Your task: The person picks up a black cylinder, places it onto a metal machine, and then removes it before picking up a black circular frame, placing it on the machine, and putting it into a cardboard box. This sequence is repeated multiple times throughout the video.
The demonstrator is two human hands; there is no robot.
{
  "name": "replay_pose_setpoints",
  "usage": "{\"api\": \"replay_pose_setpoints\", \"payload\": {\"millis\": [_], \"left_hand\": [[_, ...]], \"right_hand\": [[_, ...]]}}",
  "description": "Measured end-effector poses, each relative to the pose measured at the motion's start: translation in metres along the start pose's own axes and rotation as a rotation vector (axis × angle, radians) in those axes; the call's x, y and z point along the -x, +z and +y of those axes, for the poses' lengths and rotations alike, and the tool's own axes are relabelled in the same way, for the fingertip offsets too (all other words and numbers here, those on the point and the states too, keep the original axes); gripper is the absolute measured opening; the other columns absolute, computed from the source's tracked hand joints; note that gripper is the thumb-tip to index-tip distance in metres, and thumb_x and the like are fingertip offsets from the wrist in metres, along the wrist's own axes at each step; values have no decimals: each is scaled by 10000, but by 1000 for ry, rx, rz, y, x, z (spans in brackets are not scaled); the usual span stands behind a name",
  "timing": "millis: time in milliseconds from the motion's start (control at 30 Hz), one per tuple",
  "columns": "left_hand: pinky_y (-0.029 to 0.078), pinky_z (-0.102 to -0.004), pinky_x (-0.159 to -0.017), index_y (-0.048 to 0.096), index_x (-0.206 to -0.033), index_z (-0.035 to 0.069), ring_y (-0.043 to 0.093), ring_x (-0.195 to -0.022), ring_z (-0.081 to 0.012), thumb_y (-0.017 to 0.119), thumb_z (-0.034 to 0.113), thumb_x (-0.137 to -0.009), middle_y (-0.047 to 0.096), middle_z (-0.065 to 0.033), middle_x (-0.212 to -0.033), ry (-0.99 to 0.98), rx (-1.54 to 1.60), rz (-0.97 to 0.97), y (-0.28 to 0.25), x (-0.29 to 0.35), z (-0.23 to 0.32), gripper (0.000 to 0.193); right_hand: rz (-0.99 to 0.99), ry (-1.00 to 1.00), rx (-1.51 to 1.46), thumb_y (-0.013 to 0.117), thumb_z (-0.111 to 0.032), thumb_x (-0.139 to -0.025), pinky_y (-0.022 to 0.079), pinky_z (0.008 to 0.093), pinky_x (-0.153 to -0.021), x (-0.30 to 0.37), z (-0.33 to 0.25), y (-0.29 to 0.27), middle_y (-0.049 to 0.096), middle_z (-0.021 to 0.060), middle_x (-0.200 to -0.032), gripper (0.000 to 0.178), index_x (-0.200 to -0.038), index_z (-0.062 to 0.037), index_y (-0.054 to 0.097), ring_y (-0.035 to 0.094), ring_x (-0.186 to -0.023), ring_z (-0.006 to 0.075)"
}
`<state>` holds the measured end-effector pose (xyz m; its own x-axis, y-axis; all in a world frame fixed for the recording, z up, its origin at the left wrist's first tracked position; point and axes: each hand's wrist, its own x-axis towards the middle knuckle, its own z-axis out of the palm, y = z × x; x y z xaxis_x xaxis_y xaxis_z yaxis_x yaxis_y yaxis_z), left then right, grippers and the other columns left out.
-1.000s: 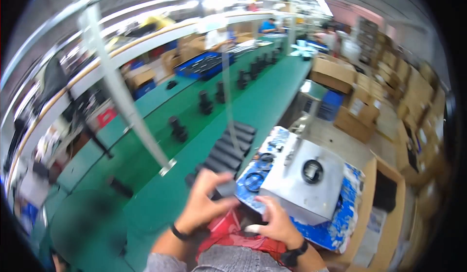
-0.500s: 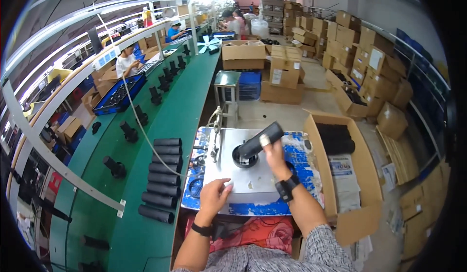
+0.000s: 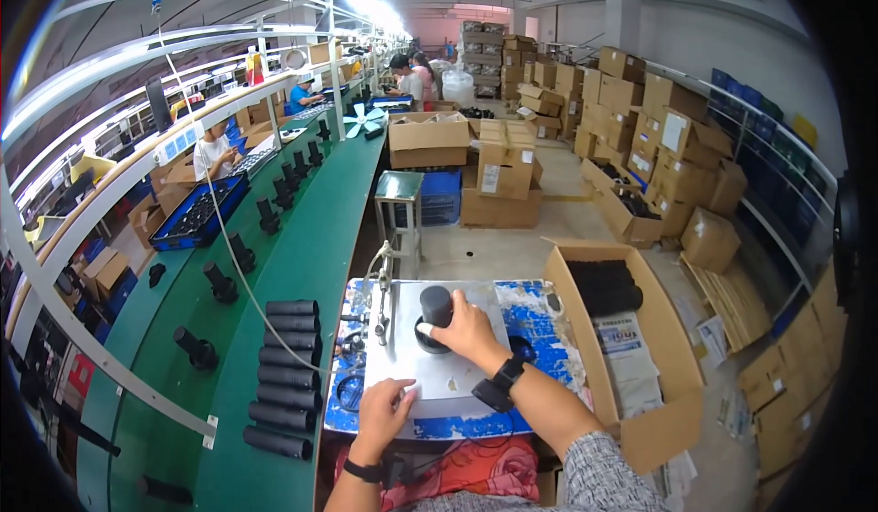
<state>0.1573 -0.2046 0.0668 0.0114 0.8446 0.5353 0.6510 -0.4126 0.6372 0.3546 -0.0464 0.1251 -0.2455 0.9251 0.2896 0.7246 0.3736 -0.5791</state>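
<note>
A short black plastic tube stands nearly upright on a silver metal plate, with my right hand wrapped round its right side. Its lower end meets a black round base; the fingers and tube hide how far it sits in. At the plate's near left corner lies my left hand, holding nothing, fingers apart. Just beyond the left hand, a metal lever fixture with a hose rises along the plate's left side.
Several black tubes lie in a row on the green conveyor bench at left. Black assemblies stand farther left. An open carton with black tubes and newspaper is at right. A metal stool stands beyond the worktable.
The tube has gone from tilted above the base to nearly upright against it, my right hand moving with it. The whole view has shifted; my left hand stays at the plate's near edge.
</note>
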Motion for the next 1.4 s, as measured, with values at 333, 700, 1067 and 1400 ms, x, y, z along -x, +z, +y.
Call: {"api": "replay_pose_setpoints", "payload": {"millis": [333, 700, 1067, 1400], "left_hand": [[456, -385, -613, 795, -1037, 79, 584, -642, -256, 810, 141, -888, 602, -82, -733, 9, -10, -37, -3, 3, 4, 162], [463, -367, -646, 772, -1084, 51, 581, -656, -238, 765, 90, -924, 606, -88, -786, 32, -9, -62, -5, -4, -1, 164], [556, -499, -866, 729, -1061, 7, 684, -1006, -434, 646, 111, -993, 695, -199, -1083, 11, -315, 67, -31, -104, -162, 150], [547, -530, -932, 689, -1254, 29, 670, -1129, -446, 622, 146, -1015, 698, -252, -1230, -395, -416, -445, -21, -135, -205, 275]], "right_hand": [[-79, -172, -222, 883, -463, -729, 584, 511, -915, -8, 40, 9, 732, 296, -1096, 820, -1298, 4, 520, 717, -1017, 494], [13, -91, -237, 867, -430, -765, 566, 500, -951, -7, 16, 1, 750, 252, -1081, 683, -1245, -5, 633, 717, -1038, 456], [31, -130, -242, 904, -430, -774, 607, 459, -893, -3, 23, 2, 781, 214, -1081, 655, -1241, -31, 676, 769, -993, 389], [85, -127, -186, 863, -463, -780, 582, 481, -897, 8, 27, 7, 761, 217, -1048, 638, -1194, -22, 662, 747, -970, 414]]}}
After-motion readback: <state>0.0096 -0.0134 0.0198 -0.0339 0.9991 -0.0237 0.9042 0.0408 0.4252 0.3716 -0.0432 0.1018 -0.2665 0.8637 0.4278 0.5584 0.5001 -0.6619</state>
